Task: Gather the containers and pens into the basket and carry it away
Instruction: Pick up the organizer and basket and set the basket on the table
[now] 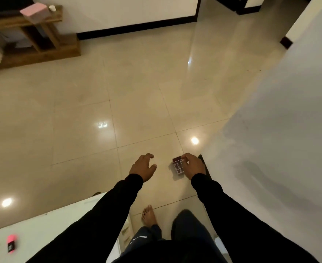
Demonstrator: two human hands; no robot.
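A small pale basket with dark items inside hangs over the tiled floor, low in the view right of centre. My right hand grips its right rim with curled fingers. My left hand hovers to the left of the basket, apart from it, fingers spread and loosely bent, holding nothing. What lies in the basket is too small to make out.
A white table at the lower left carries a pink and black object. A white wall runs along the right. A wooden shelf unit with a pink box stands at the far left. My bare foot is on the tiles.
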